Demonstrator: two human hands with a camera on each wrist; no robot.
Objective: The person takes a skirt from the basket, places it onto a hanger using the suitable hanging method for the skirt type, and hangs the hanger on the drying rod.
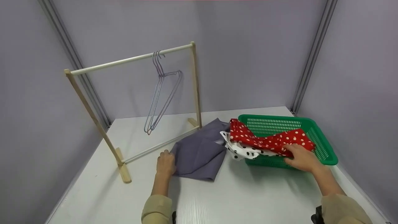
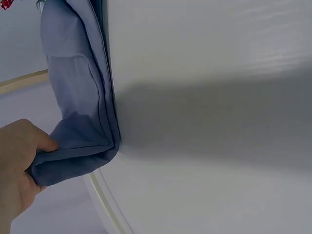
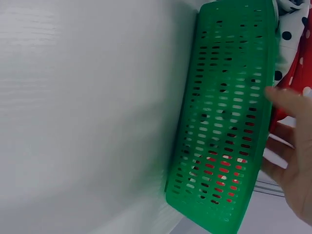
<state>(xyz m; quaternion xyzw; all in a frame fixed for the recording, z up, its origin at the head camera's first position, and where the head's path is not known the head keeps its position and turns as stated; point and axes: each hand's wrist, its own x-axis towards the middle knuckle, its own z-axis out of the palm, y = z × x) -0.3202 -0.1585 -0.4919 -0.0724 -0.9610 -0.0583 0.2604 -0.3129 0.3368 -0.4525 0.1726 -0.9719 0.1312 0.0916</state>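
Note:
A folded grey-purple garment (image 1: 199, 155) lies on the table, with its far end against the green basket (image 1: 323, 149). At its left edge my left hand (image 1: 166, 163) pinches the fabric; the left wrist view shows thumb and fingers on either side of the folded layers (image 2: 78, 146). My right hand (image 1: 301, 157) is at the basket's near rim, its fingers over a red garment with white dots (image 1: 258, 141). The right wrist view shows the thumb by the rim and the fingers apart, loosely bent. Under the red garment, a white black-dotted cloth (image 1: 238, 151) hangs over the rim.
Behind the left hand stands a wooden rack (image 1: 130, 59) with a pale top bar and low rail. Several thin wire hangers (image 1: 157, 102) hang near its right end. Grey-white panels (image 1: 242, 56) enclose the white table (image 1: 217, 199) at the back and sides.

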